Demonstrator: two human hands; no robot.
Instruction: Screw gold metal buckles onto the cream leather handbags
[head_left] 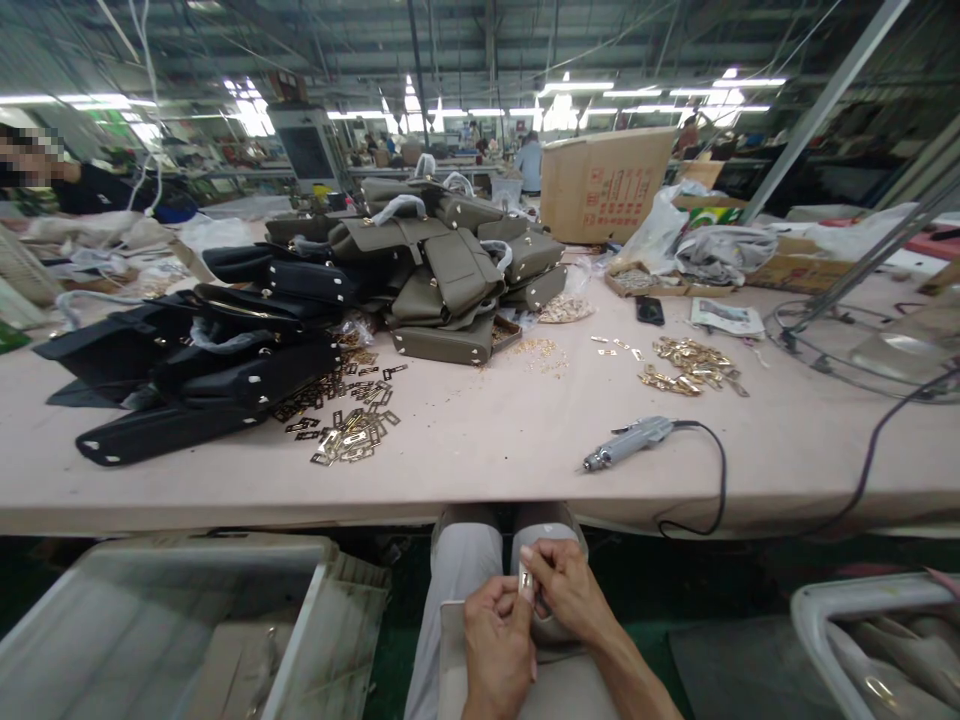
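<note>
Low over my lap, my left hand (pixel 497 632) and my right hand (pixel 568 588) come together, fingers closed on a small gold-coloured metal plate (pixel 526 579) with a slot in it. Part of the plate is covered by fingertips. Under my hands, a beige bag or leather panel (pixel 574 688) rests across my legs; my forearms hide much of it. On the table ahead, a corded electric screwdriver (pixel 631 442) lies to the right. Similar gold metal plates (pixel 694 365) are heaped behind it, and slotted metal frames (pixel 354 435) are piled left of centre.
Black handbags (pixel 217 375) and olive handbags (pixel 442 270) are stacked on the table (pixel 480 430). A cardboard box (pixel 606 185) stands at the back. A plastic crate (pixel 330 610) is at lower left, a white bin (pixel 814 610) at lower right. The screwdriver's cord (pixel 724 465) hangs over the edge.
</note>
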